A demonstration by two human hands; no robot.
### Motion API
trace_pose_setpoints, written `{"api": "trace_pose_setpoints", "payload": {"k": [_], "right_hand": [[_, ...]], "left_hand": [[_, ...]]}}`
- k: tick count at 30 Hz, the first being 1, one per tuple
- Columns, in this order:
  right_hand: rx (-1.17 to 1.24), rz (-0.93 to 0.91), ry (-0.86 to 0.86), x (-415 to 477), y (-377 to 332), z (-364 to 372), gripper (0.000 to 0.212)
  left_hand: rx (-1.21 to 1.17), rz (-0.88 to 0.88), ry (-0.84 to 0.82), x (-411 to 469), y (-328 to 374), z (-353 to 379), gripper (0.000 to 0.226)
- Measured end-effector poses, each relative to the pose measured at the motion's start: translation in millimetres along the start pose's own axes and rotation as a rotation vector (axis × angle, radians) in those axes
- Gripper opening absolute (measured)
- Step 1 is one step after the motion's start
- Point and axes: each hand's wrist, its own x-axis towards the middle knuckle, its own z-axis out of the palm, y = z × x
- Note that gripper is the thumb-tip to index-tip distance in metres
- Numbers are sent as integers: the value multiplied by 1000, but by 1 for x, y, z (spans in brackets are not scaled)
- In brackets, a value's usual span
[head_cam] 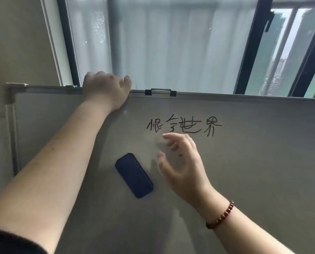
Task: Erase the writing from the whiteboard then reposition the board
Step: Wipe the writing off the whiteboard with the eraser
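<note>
Head view, nearest first: a dark sleeve (8,241) fills the lower left corner, and the bare left forearm runs up from it across the board (254,171). On the right wrist sits a bead bracelet (221,215). The right hand (182,162) is held just in front of the board's face, fingers spread and curled, thumb apart, gripping nothing; its fingertips reach up to the lower edge of the writing (184,126) and cover a little of one character. Just left of that hand a dark eraser (134,172) clings to the board, tilted, with a clear gap between it and the thumb (no contact).

Farther up, the writing is a short row of black characters, above and right of the eraser. The left hand (106,89) lies over the board's top rim left of centre, fingers curled behind the rim, clamped on it. A black-ended clip (160,92) sits on the rim just right of that hand. Behind the board stands a window (162,43) with dark frames; a pale wall (15,43) is at left.
</note>
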Motion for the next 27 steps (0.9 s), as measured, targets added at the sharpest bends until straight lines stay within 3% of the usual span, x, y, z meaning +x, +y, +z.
{"api": "trace_pose_setpoints", "payload": {"k": [2,6,9,15,18,21,24,27], "right_hand": [[-139,-3,-52,-6,-2,15,53],[-356,-44,-189,-28,4,50,81],[-488,-153,-232,-36,13,62,74],[-539,-308,-217,-38,31,54,53],[-432,-177,-73,-46,46,29,54],[-318,46,194,-43,58,-7,55],[-320,246,472,-18,72,-39,57],[-383,420,597,11,81,-60,61]], "left_hand": [[15,-82,-109,1,2,-3,66],[20,-105,-67,2,5,4,62],[18,-89,22,0,4,9,54],[-6,-59,42,-2,4,10,55],[0,-49,76,-2,2,14,56],[4,-49,82,-2,1,16,56],[-13,-51,84,-1,1,14,52],[-12,-58,74,-1,1,13,54]]}}
